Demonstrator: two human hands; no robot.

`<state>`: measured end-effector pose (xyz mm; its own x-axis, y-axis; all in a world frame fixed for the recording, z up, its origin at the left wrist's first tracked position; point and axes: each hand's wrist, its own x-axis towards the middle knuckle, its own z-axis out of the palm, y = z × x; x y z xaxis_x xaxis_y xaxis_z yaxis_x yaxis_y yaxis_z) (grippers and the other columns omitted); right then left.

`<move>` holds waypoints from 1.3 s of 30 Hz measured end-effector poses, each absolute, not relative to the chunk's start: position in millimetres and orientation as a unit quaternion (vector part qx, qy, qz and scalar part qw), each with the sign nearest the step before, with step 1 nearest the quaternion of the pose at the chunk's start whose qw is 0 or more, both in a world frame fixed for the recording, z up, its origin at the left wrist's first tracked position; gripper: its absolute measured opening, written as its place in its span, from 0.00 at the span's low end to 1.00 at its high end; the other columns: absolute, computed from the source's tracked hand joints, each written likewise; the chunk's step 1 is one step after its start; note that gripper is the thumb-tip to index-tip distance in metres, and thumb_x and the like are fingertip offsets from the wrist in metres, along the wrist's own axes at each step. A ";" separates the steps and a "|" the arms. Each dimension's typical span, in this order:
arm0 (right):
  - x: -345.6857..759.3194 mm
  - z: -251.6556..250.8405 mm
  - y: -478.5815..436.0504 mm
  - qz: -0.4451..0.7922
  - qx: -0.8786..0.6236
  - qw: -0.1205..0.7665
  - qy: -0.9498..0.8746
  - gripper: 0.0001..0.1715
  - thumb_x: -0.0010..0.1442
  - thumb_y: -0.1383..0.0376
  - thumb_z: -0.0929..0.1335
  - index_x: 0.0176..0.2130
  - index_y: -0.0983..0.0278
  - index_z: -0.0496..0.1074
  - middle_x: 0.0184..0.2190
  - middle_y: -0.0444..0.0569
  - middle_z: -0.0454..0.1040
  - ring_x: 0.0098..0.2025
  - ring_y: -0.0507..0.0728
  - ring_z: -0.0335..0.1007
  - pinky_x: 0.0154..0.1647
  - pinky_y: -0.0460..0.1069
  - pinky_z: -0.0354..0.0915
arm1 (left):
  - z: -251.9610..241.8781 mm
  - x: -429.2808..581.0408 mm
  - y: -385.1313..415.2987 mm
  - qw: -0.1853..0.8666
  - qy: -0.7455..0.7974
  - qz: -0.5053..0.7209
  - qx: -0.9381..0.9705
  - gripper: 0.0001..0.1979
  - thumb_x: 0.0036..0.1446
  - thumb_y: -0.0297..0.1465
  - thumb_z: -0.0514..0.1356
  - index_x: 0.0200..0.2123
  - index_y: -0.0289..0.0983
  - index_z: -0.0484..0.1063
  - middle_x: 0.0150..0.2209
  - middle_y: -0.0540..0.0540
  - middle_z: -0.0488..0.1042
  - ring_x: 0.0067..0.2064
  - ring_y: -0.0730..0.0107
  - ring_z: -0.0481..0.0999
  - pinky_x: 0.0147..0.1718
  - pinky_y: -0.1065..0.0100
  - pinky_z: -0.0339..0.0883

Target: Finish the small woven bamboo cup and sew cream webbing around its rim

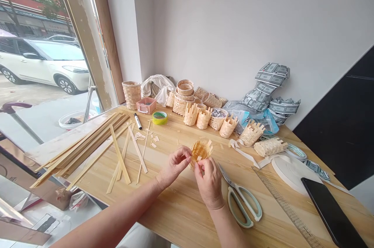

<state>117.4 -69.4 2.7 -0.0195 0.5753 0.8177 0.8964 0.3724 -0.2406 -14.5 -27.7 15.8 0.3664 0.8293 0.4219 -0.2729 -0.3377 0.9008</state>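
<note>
A small, partly woven bamboo basket (201,150) is held up above the wooden table (175,217), its strips pointing up and out. My left hand (175,164) pinches its left side between thumb and fingers. My right hand (209,181) grips its lower edge and hides part of the weave. Just right of my right hand lie open scissors with pale green handles (242,205). Loose bamboo strips (124,158) and small offcuts (153,139) lie to the left of my left hand.
A bundle of long bamboo strips (82,150) overhangs the table's left edge by the window. Several woven baskets (204,118) stand along the back. A metal ruler (288,209), a black phone (333,217), a white ribbon roll (292,174) and printed paper packs (265,88) occupy the right.
</note>
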 end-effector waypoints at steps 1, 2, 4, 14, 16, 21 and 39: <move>117.1 2.5 -69.4 -0.179 -0.536 0.454 -0.689 0.08 0.60 0.67 0.59 0.28 0.64 0.60 0.22 0.45 0.64 0.25 0.52 0.62 0.27 0.45 0.59 | 15.6 -14.4 -28.1 0.531 0.219 0.518 0.634 0.11 0.52 0.35 0.58 0.24 0.34 0.64 0.33 0.46 0.63 0.37 0.70 0.64 0.36 0.69 0.60; 116.8 2.4 -69.4 -0.181 -0.540 0.451 -0.687 0.09 0.60 0.67 0.59 0.28 0.64 0.60 0.22 0.45 0.64 0.25 0.52 0.62 0.27 0.45 0.59 | 15.5 -14.4 -28.6 0.529 0.218 0.519 0.634 0.11 0.52 0.35 0.58 0.24 0.34 0.64 0.33 0.46 0.63 0.37 0.69 0.64 0.37 0.69 0.61; 115.7 2.8 -69.9 -0.188 -0.550 0.441 -0.684 0.09 0.60 0.67 0.59 0.28 0.64 0.60 0.22 0.45 0.64 0.25 0.52 0.62 0.27 0.45 0.58 | 15.4 -14.5 -29.2 0.525 0.217 0.522 0.636 0.11 0.52 0.35 0.58 0.25 0.34 0.65 0.33 0.46 0.63 0.38 0.68 0.64 0.38 0.68 0.61; 107.5 17.6 -77.0 -0.230 -0.592 0.343 -0.692 0.14 0.63 0.67 0.55 0.28 0.63 0.62 0.21 0.47 0.65 0.23 0.54 0.63 0.21 0.47 0.53 | 19.2 -20.5 -31.1 0.518 0.191 0.513 0.657 0.09 0.54 0.36 0.56 0.29 0.35 0.69 0.34 0.45 0.65 0.41 0.65 0.65 0.42 0.63 0.60; 106.0 20.4 -78.6 -0.232 -0.595 0.330 -0.695 0.14 0.63 0.67 0.55 0.28 0.63 0.62 0.21 0.47 0.66 0.24 0.54 0.64 0.22 0.47 0.54 | 19.7 -21.8 -31.3 0.515 0.189 0.513 0.660 0.10 0.54 0.36 0.56 0.30 0.35 0.70 0.34 0.44 0.66 0.41 0.64 0.65 0.43 0.62 0.60; 106.9 22.8 -82.1 -0.238 -0.596 0.310 -0.701 0.14 0.63 0.67 0.55 0.31 0.64 0.64 0.22 0.48 0.68 0.25 0.54 0.66 0.24 0.47 0.55 | 20.4 -22.4 -31.5 0.510 0.202 0.508 0.664 0.10 0.54 0.36 0.56 0.29 0.35 0.70 0.34 0.44 0.66 0.40 0.65 0.65 0.43 0.63 0.60; 112.2 32.5 -72.5 -0.259 -0.631 0.216 -0.698 0.13 0.59 0.67 0.60 0.24 0.63 0.63 0.18 0.44 0.68 0.19 0.52 0.65 0.19 0.47 0.45 | 18.8 -21.2 -16.8 0.457 0.196 0.485 0.720 0.10 0.57 0.33 0.52 0.30 0.34 0.70 0.34 0.43 0.68 0.39 0.65 0.67 0.41 0.64 0.62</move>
